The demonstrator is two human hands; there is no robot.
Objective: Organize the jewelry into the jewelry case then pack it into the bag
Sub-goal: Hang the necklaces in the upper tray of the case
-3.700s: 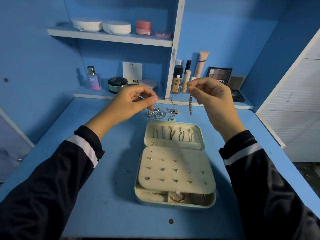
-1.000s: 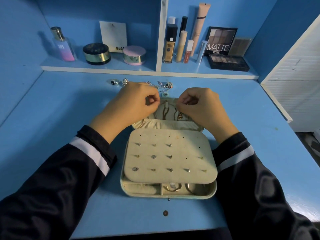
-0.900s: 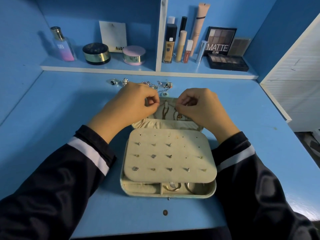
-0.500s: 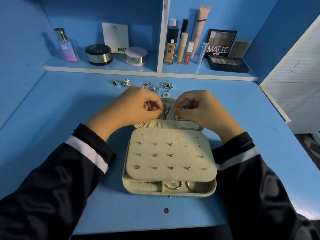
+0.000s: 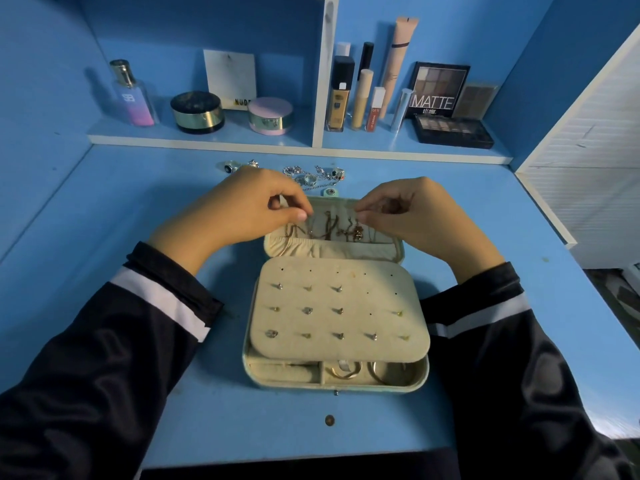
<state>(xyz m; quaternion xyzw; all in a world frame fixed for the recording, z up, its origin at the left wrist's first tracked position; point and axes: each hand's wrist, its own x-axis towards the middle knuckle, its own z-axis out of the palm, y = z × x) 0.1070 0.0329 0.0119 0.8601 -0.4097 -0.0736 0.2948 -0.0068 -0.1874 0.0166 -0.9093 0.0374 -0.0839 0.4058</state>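
- Standing over the blue tabletop (image 5: 138, 209), I see the jewelry case (image 5: 334, 384) lying open near the front edge, with its lid (image 5: 332, 249) folded away from the person.
- Both hands hover over that lid. The left hand (image 5: 242, 206) and the right hand (image 5: 415, 216) each pinch thumb to forefinger at the top of the gold chains (image 5: 329, 230) strung inside it. Which strand each one grips is too fine to make out.
- The knuckles cover the lid's two far corners, and the chains tangle into one dark squiggle.
- A cream earring panel (image 5: 339, 306) covers most of the case's base and carries small stud earrings (image 5: 307, 310) in rows. Beneath its front edge only slivers of the compartments show, with gold rings (image 5: 344, 371) partly hidden.
- Loose silver jewelry (image 5: 313, 175) lies on the tabletop just beyond the hands. The left hand cuts off part of the pile, and single pieces blur together.
- On the shelf (image 5: 207, 138) behind stand a perfume bottle (image 5: 133, 95) and an eyeshadow palette (image 5: 438, 90) marked MATTE.
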